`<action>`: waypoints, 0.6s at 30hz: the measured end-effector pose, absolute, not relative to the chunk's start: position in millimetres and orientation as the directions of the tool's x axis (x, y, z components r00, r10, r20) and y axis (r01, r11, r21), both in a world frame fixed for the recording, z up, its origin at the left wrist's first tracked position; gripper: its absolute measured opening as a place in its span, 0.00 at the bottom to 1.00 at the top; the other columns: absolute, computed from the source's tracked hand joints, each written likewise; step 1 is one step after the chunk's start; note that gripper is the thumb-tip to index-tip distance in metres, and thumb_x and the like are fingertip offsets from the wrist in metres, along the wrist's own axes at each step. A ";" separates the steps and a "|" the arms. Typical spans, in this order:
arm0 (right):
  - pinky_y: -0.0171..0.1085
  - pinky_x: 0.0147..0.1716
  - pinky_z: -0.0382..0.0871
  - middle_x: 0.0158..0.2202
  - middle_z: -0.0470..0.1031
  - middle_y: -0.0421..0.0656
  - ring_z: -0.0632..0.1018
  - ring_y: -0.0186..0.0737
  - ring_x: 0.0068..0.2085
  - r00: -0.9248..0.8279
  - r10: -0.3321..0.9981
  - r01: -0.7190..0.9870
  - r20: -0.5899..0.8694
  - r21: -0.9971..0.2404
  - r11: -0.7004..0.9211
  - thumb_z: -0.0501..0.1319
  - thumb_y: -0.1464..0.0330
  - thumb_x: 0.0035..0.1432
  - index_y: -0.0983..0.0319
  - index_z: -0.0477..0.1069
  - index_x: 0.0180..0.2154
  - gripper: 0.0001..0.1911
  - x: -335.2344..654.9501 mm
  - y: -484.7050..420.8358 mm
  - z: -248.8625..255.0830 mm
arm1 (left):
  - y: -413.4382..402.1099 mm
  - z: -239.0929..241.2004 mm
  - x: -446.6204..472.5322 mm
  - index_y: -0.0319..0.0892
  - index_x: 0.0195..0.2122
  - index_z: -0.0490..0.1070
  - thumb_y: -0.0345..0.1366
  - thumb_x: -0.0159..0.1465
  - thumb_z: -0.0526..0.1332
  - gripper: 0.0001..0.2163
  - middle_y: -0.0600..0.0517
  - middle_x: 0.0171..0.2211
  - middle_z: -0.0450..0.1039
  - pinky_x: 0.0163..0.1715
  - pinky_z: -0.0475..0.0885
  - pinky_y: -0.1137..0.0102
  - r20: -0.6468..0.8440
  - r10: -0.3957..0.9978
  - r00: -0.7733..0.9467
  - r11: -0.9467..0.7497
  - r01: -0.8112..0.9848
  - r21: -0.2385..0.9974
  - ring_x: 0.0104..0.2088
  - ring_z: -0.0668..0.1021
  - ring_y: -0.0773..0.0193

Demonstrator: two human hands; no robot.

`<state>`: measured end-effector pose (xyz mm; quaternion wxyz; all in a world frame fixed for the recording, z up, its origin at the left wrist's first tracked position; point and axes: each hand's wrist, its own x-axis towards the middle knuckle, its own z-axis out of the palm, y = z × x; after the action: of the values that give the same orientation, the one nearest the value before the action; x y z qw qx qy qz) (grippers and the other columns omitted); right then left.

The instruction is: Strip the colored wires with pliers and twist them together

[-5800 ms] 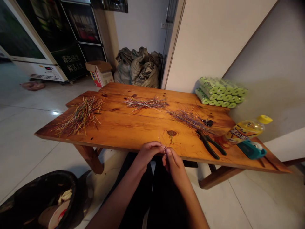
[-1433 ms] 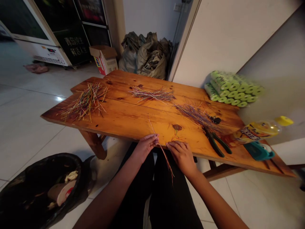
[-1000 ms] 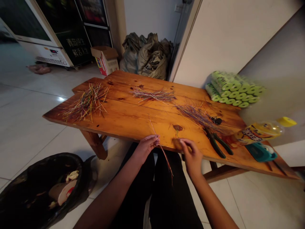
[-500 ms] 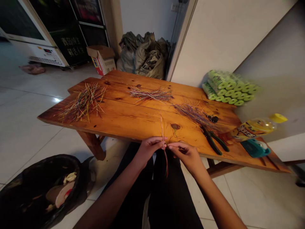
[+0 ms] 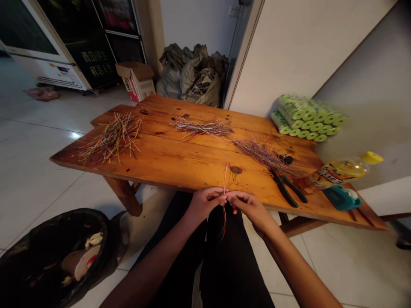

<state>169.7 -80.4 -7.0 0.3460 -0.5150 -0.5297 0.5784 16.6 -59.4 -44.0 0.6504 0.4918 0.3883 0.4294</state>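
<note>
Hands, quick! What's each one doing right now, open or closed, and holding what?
Left hand: closed, pinching thin wires.
Right hand: fingers curled, fingertips at the wires; can't tell if its grip is closed on any.

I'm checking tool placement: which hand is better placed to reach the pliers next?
Probably the right hand: the pliers lie on its side of the table, close to the near edge. The left hand, pinching thin wires, is farther away.

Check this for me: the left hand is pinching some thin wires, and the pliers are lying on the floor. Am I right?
Not quite: the pliers are lying on the table, not the floor, as the head view shows. The left hand is indeed pinching some thin wires.
</note>
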 end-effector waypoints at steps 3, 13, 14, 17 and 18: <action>0.31 0.25 0.62 0.27 0.72 0.40 0.67 0.30 0.26 -0.234 0.933 0.061 -0.273 -0.962 -0.266 0.61 0.63 0.49 0.62 0.75 0.34 0.11 172.3 -81.6 -10.3 | -59.9 -44.1 15.2 0.39 0.39 0.73 0.34 0.51 0.65 0.14 0.54 0.22 0.76 0.33 0.70 0.71 -0.090 0.930 0.355 0.158 -0.168 0.973 0.26 0.77 0.66; 0.31 0.27 0.61 0.24 0.71 0.39 0.68 0.30 0.26 -0.307 0.928 0.046 -0.212 -0.977 -0.208 0.61 0.62 0.51 0.63 0.74 0.27 0.10 176.9 -83.5 -14.3 | -63.3 -42.3 15.5 0.38 0.42 0.71 0.34 0.49 0.67 0.18 0.53 0.25 0.76 0.33 0.69 0.72 -0.120 0.841 0.528 0.318 -0.303 0.898 0.26 0.76 0.68; 0.32 0.27 0.61 0.24 0.71 0.39 0.68 0.30 0.26 -0.296 0.935 0.048 -0.194 -0.981 -0.188 0.62 0.62 0.51 0.63 0.74 0.27 0.10 176.3 -83.9 -14.7 | -63.7 -42.6 16.4 0.38 0.42 0.71 0.34 0.49 0.67 0.19 0.53 0.25 0.75 0.33 0.69 0.72 -0.122 0.844 0.523 0.321 -0.308 0.896 0.26 0.76 0.69; 0.32 0.27 0.61 0.24 0.71 0.39 0.68 0.31 0.26 -0.229 0.962 0.070 -0.149 -0.988 -0.136 0.62 0.62 0.50 0.62 0.73 0.26 0.09 175.0 -84.7 -13.7 | -64.3 -46.9 17.5 0.38 0.39 0.73 0.35 0.49 0.67 0.15 0.54 0.25 0.75 0.33 0.68 0.73 -0.136 0.847 0.513 0.338 -0.323 0.884 0.26 0.75 0.70; 0.32 0.27 0.61 0.23 0.70 0.38 0.68 0.31 0.26 -0.190 0.972 0.086 -0.139 -0.988 -0.125 0.62 0.62 0.50 0.62 0.73 0.27 0.09 175.0 -84.9 -12.9 | -64.3 -49.1 17.1 0.38 0.36 0.74 0.36 0.50 0.66 0.13 0.53 0.24 0.75 0.33 0.68 0.73 -0.148 0.841 0.521 0.349 -0.312 0.884 0.25 0.75 0.70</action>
<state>175.0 -84.9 -12.9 0.3954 -0.4986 -0.5302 0.5603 17.1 -64.3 -49.1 0.7605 0.4265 0.3100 0.3790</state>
